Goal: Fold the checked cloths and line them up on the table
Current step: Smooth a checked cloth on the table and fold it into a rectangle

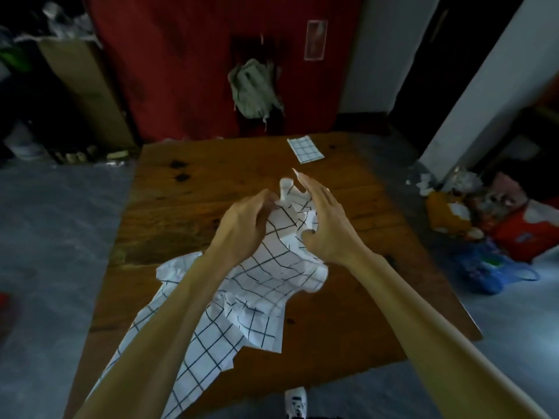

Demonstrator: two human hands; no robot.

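A crumpled white cloth with black checks point(272, 267) is lifted above the middle of the wooden table point(187, 213). My left hand point(245, 219) grips its upper edge with curled fingers. My right hand point(325, 222) is against the cloth's right side, fingers stretched forward, thumb pressed into the fabric. More checked cloth point(193, 343) lies spread under my left forearm, reaching the table's near left edge. One folded checked cloth point(305, 149) lies flat at the far right of the table.
A pale backpack point(255, 89) hangs on the red wall behind the table. Bags and packets point(484, 225) litter the floor on the right. A cardboard box point(87, 86) leans at the back left. A shoe point(295, 402) shows below the table's near edge.
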